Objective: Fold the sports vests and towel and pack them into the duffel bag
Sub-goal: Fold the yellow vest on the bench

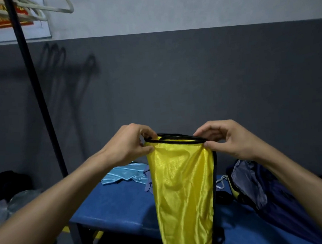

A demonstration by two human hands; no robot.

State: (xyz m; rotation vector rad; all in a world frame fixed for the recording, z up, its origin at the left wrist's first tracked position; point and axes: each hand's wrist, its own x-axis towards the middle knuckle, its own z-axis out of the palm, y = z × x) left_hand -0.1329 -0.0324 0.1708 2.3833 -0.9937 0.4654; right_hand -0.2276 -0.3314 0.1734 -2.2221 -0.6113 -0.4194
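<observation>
Held up in the air over the blue bench (123, 205): a yellow vest (183, 186) with black trim, hanging long and narrow, lower end cut off by the frame's bottom edge. Open wall behind, dark grey below and pale above, with free room on either side of the hanging cloth. At far left, a black pole (35, 91) slanting upward, pale hangers (55, 5) at its top. On the bench behind the vest, a light blue cloth (124, 176), crumpled, close to the bench's back edge. On the right of the bench, a dark blue duffel bag (270, 194), slumped and open. Left hand (128, 144) raised, fingers curled, pinching the vest's top left corner. Right hand (231, 139) level with it, thumb and fingers pinching the top right corner. Both forearms stretched forward, top trim taut between them.
</observation>
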